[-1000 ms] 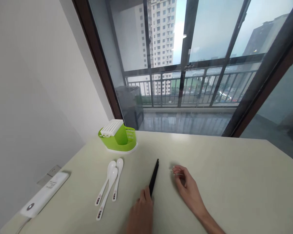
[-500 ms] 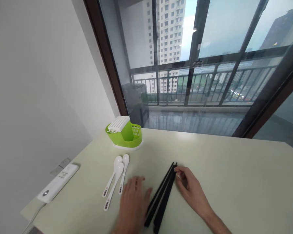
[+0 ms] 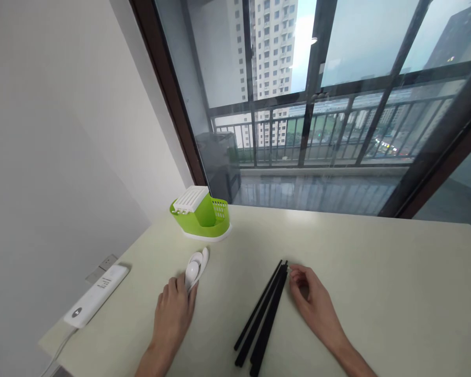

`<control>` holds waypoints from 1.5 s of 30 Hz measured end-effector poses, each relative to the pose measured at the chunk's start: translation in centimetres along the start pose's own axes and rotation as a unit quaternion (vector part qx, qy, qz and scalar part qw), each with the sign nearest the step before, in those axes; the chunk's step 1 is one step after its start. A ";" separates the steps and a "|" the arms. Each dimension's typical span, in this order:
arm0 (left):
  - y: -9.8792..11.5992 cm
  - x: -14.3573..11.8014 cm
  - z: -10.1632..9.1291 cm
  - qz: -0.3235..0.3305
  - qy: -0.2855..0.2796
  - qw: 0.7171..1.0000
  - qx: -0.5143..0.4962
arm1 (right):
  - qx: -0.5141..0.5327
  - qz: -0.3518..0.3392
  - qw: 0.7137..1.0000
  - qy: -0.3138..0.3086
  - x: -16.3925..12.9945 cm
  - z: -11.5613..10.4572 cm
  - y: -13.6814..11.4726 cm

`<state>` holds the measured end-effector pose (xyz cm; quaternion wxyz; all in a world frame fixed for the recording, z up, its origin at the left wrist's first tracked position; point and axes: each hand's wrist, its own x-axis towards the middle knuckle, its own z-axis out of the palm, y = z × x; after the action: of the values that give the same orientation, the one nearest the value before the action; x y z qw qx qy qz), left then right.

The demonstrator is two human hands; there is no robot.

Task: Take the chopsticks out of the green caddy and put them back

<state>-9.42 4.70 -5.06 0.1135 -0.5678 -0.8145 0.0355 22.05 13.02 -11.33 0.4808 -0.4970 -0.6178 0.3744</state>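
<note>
Chopsticks (image 3: 262, 317), black, lie in a loose bundle on the table (image 3: 377, 293) just in front of the person. Their long axis runs from about 7 o'clock, at the near table edge, to about 1 o'clock, where the far tips gather close together; the near ends fan slightly apart. The right hand (image 3: 316, 309) rests on the table at 3 o'clock of the bundle, fingers curled, with the fingertips (image 3: 294, 272) at the far tips of the chopsticks. Whether they touch or pinch a tip cannot be told.

Spoons (image 3: 196, 264), white, lie at 9 to 10 o'clock of the chopsticks, well apart from them. Only the bowls show, pointing toward 1 o'clock; the handles are hidden under the left hand (image 3: 172, 314). That hand lies palm down with fingers over the handles, and whether it grips them or merely covers them cannot be told.

Holder (image 3: 202, 217), green with a white slotted top, stands on a white tray at 12 o'clock of the spoons, near the far left corner of the table and close to the window (image 3: 317, 104). Bare table lies between it and the spoon bowls, and also between the spoons and the chopsticks.

Power strip (image 3: 96, 296), white, lies at 9 o'clock of the left hand along the table's left edge, beside the wall (image 3: 63, 157); its cord drops off the near corner.
</note>
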 end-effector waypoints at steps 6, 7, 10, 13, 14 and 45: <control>0.0 0.3 1.1 0.061 0.027 0.997 -0.041 | 0.006 0.012 1.000 -0.007 0.1 0.1 0.0; 0.2 0.2 1.2 0.069 0.031 0.995 -0.067 | 0.012 0.013 1.000 -0.007 0.1 0.2 -0.1; 1.6 -0.3 0.6 0.091 0.045 0.979 -0.177 | 0.043 0.016 0.999 -0.014 0.2 0.1 -0.6; 4.9 -1.3 -0.6 0.123 0.036 0.945 -0.300 | 0.104 0.044 0.993 -0.040 0.5 -0.5 -1.1; 6.3 -1.8 -1.1 0.131 0.027 0.935 -0.328 | 0.132 0.058 0.988 -0.049 0.6 -0.7 -1.2; 15.7 -3.5 -4.7 0.408 0.054 0.857 -0.309 | -0.016 -0.098 0.988 -0.116 2.4 -3.5 -0.2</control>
<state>7.20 6.60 -3.97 -0.0483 -0.8564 -0.4713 -0.2052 25.28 15.24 -9.70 0.4326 -0.3950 -0.7210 0.3701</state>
